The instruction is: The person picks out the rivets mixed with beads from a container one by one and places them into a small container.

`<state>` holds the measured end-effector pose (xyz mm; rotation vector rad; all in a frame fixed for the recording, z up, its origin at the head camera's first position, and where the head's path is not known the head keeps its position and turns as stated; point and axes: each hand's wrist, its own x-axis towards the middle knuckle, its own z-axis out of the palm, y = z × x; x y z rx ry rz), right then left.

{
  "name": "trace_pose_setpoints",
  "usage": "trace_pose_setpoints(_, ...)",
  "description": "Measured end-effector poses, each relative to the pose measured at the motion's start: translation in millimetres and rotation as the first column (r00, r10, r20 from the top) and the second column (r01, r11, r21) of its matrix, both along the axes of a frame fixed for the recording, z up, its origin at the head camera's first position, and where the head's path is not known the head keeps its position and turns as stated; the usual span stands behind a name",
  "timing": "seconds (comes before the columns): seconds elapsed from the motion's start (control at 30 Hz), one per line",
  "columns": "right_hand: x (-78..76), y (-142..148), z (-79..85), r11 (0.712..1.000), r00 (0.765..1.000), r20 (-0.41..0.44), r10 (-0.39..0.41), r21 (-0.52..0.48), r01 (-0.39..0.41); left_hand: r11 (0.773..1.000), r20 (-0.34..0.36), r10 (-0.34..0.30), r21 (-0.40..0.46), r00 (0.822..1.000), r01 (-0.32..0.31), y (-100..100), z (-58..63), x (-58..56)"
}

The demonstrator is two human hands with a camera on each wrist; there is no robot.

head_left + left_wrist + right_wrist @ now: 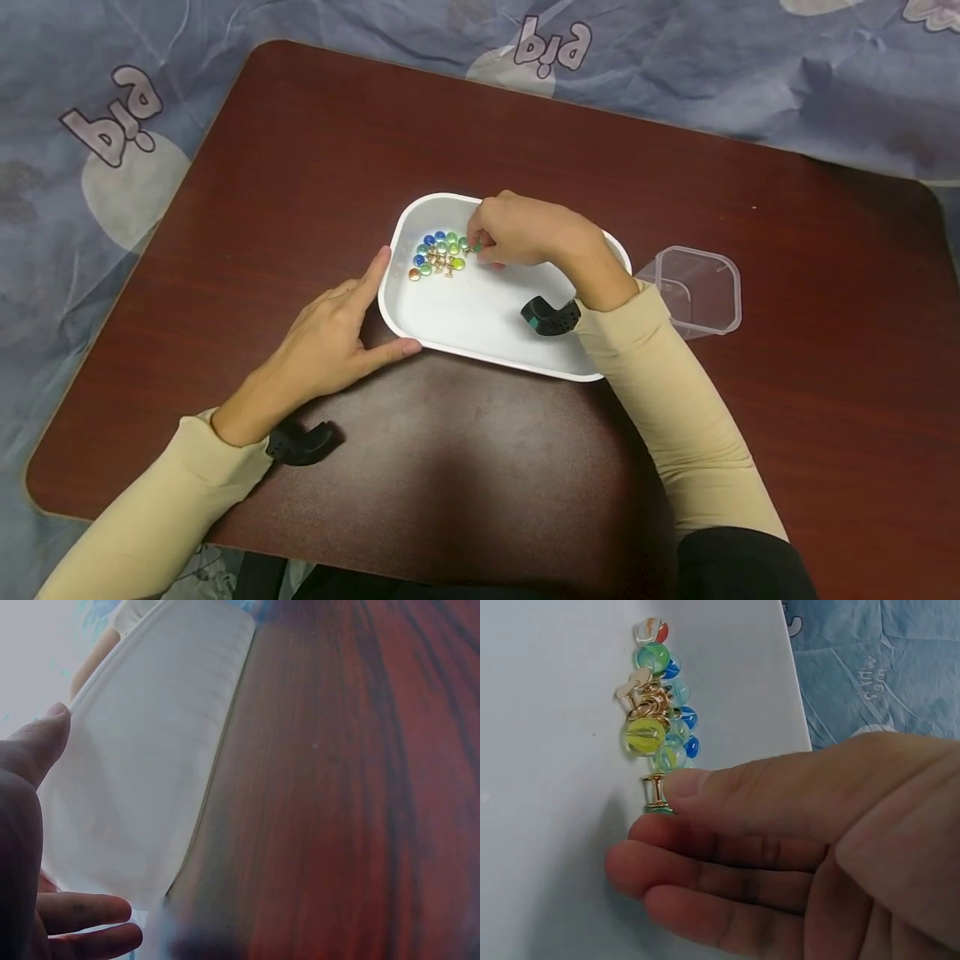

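A white tray point(487, 333) holds a cluster of glass marbles point(452, 238), blue, green, yellow and orange, with several small gold-coloured studs point(438, 262) among them. My right hand point(525, 229) reaches over the far rim into the cluster's right end. In the right wrist view its thumb and forefinger pinch a green marble point(660, 811), mostly hidden by the fingers. One gold stud point(656, 791) lies right by the thumb tip. My left hand point(322, 337) has its thumb and fingers spread, touching the tray's left corner from outside.
Right of the tray, a clear plastic container point(701, 292) lies on the brown table point(300, 150), partly behind the right forearm. Patterned blue-grey cloth point(675, 58) surrounds the far side. A black band point(300, 442) is on each wrist.
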<state>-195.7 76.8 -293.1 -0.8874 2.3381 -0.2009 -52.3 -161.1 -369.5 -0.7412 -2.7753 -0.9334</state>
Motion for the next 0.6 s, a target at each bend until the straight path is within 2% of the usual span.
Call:
trace_pose_setpoints(0.33, 1.0, -4.0, -3.2, 0.999, 0.998, -0.046, 0.037, -0.021, -0.038, 1.0, 0.001, 0.002, -0.003, 1.0, -0.002, 0.1, 1.1, -1.2)
trace_pose_setpoints(0.6, 0.8, -10.0, -11.0, 0.994, 0.99, -0.109, 0.092, -0.048, -0.097, 1.0, 0.002, 0.0, -0.008, 1.0, 0.0, 0.9, 0.2, -0.6)
